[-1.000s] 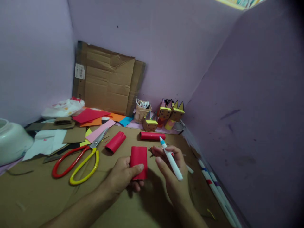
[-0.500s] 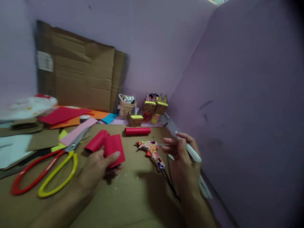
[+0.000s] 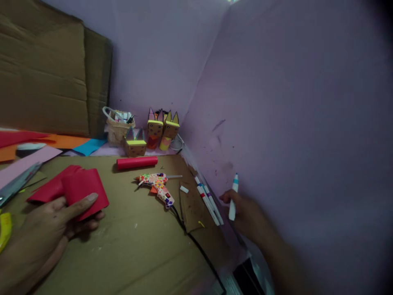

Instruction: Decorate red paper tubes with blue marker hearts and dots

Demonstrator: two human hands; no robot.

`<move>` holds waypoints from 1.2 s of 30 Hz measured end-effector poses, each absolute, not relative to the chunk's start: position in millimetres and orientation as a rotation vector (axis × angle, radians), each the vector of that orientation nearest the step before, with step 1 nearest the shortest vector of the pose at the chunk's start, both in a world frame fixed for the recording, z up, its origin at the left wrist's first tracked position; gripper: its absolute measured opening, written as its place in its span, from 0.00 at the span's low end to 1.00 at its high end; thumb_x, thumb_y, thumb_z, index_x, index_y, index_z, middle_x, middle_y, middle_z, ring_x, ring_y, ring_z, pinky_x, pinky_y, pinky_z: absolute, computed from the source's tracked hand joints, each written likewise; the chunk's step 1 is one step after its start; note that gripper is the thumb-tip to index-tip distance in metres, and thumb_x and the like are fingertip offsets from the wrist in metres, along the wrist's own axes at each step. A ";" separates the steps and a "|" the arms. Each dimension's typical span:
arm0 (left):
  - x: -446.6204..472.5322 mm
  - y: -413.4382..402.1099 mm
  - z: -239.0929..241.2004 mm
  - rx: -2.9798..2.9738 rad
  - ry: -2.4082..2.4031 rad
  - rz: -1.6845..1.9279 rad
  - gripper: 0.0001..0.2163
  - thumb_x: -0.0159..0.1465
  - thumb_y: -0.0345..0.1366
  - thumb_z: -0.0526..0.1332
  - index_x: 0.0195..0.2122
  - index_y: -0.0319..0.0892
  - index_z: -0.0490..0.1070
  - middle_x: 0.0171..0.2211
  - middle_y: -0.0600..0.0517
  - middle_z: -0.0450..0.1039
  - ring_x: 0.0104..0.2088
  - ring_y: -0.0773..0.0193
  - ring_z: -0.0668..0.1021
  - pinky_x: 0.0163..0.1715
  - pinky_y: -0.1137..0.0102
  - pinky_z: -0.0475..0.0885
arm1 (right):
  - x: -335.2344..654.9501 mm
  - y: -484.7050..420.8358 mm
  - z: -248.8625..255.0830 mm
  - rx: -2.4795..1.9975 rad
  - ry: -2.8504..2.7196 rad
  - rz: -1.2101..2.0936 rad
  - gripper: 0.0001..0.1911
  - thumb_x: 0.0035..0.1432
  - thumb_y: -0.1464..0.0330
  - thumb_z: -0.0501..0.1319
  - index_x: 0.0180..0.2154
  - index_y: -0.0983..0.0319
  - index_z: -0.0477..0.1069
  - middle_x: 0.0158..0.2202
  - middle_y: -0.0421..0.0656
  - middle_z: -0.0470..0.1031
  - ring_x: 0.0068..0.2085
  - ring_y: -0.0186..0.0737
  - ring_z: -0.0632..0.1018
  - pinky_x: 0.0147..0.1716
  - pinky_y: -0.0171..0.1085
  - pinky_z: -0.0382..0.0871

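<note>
My left hand (image 3: 52,231) is closed on a folded piece of red paper (image 3: 82,188), with the thumb pressed on its face. Behind that piece, another curved red paper (image 3: 52,184) lies on the cardboard surface. My right hand (image 3: 250,215) grips a white marker (image 3: 233,205) near the right wall, its teal end pointing up. To the left of this hand, several white markers (image 3: 208,200) lie along the surface's right edge. Between my hands rests a flower-patterned glue gun (image 3: 158,186) with a glue stick at its back. A red paper tube (image 3: 136,163) lies beyond it.
At the back stand a small basket (image 3: 118,131) and cardboard figures with pointed ears (image 3: 163,129). Coloured paper sheets (image 3: 61,141) and scissors (image 3: 18,180) are at left. The black cord (image 3: 199,248) runs toward the front right. Walls rise behind and at right.
The view has turned right, leaving most of the scissors out of frame. My right hand has moved away to the right with the marker, now upright. My left hand still holds the red paper.
</note>
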State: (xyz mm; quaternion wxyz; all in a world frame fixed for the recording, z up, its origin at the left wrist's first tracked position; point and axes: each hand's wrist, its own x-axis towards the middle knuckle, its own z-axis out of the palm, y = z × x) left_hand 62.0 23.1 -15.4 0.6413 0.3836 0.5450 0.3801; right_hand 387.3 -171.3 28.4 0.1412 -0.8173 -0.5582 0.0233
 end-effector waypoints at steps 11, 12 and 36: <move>59.0 26.6 -40.2 0.923 1.242 0.939 0.13 0.40 0.36 0.69 0.26 0.40 0.70 0.17 0.54 0.76 0.16 0.64 0.75 0.13 0.75 0.70 | 396.2 -121.0 5.0 -2.521 -1.673 -0.021 0.10 0.56 0.74 0.55 0.42 0.62 0.66 0.30 0.45 0.76 0.29 0.40 0.75 0.25 0.33 0.55; 58.7 26.6 -41.7 0.926 1.234 0.945 0.13 0.39 0.36 0.70 0.26 0.40 0.71 0.18 0.54 0.76 0.16 0.64 0.75 0.14 0.74 0.71 | 398.8 -114.1 7.1 -2.528 -1.758 0.014 0.12 0.56 0.74 0.56 0.43 0.62 0.65 0.31 0.45 0.77 0.30 0.40 0.75 0.25 0.33 0.54; 63.8 15.5 -7.8 0.961 1.215 0.759 0.16 0.40 0.44 0.70 0.21 0.40 0.67 0.16 0.52 0.73 0.17 0.65 0.72 0.17 0.73 0.66 | 409.6 -52.7 41.8 -2.551 -1.969 -0.133 0.12 0.52 0.75 0.57 0.39 0.61 0.72 0.32 0.48 0.79 0.34 0.44 0.77 0.29 0.35 0.57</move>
